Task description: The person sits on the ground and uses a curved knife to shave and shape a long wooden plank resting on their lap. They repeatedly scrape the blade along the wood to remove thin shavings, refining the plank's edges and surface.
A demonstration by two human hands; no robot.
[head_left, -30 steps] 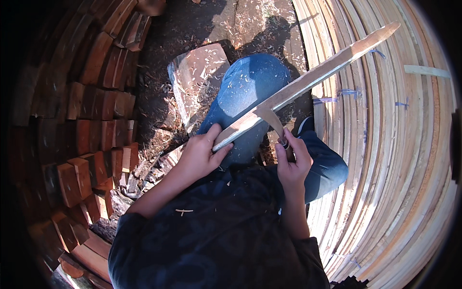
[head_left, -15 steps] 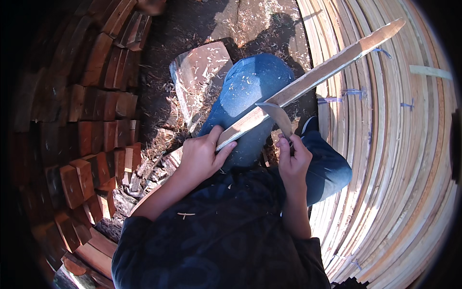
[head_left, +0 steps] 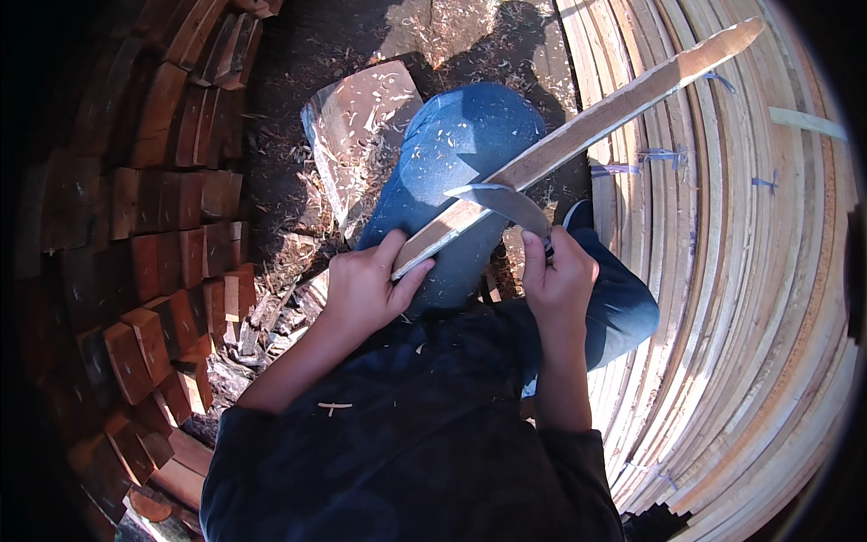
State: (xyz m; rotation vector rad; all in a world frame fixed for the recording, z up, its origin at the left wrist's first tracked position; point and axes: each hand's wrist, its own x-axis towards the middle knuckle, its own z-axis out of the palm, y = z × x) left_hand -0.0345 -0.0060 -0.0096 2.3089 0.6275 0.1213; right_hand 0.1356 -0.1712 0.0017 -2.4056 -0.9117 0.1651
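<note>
My left hand grips the near end of a long, narrow strip of wood, thumb on one side and fingers on the other. The strip slants up to the right across my jeans-clad raised leg. In my right hand is a knife with a curved blade. Its blade lies across the strip a little beyond my left hand, the tip pointing left. My fingers hide most of the knife's handle. Whether the edge bites into the wood, I cannot tell.
Stacked reddish wood blocks rise on the left. A tall pile of long pale strips, tied with purple bands, curves along the right. Ahead, a flat wooden slab lies on dark ground strewn with shavings.
The knife has swung flatter, its tip shifting left over the strip toward my left hand. My right hand has turned and risen slightly. My left hand keeps its hold on the wood.
</note>
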